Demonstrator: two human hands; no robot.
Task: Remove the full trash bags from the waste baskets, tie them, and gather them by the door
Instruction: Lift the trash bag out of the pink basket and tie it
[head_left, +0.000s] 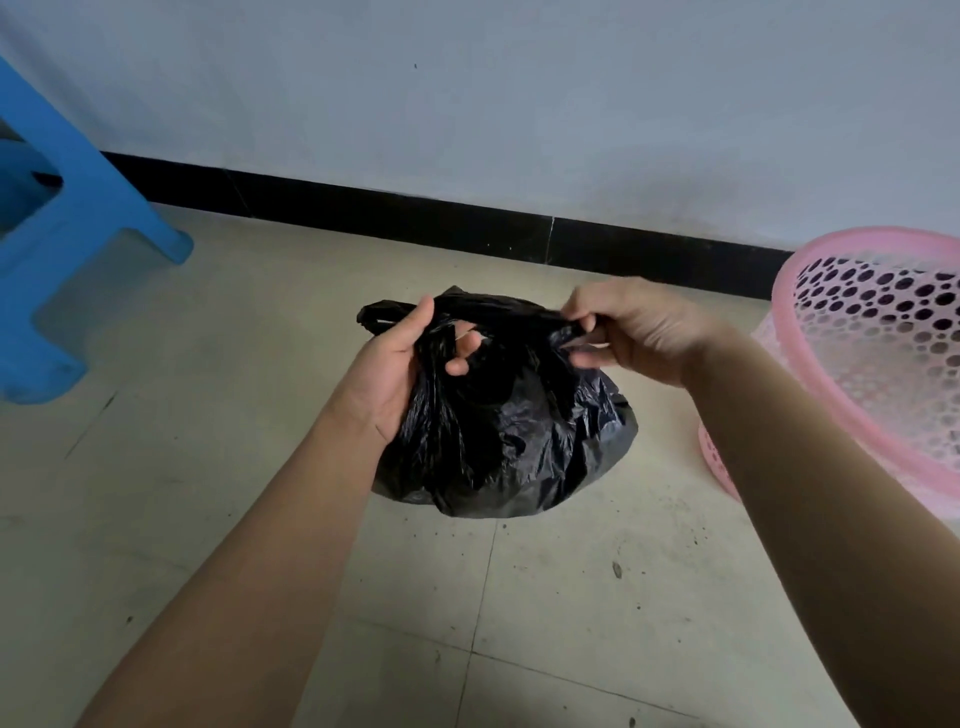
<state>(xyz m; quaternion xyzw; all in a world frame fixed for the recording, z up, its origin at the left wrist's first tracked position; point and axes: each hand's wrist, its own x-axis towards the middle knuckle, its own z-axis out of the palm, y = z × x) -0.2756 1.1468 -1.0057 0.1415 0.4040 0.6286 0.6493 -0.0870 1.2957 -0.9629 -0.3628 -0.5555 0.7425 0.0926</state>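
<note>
Tying step: black trash bag (509, 441) on floor (571, 597), pink basket (787, 322) at its 3 o'clock; left hand (405, 364) grip clenched round one twisted handle, right hand (634, 332) pinching the other taut; knot seemingly unformed (fingers hide it), so cross low, pull evenly.

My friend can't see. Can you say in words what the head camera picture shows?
A left hand and a right hand grip the twisted handles of a full black trash bag over a tiled floor. A pink waste basket stands right of it, a blue stool at the far left.
</note>
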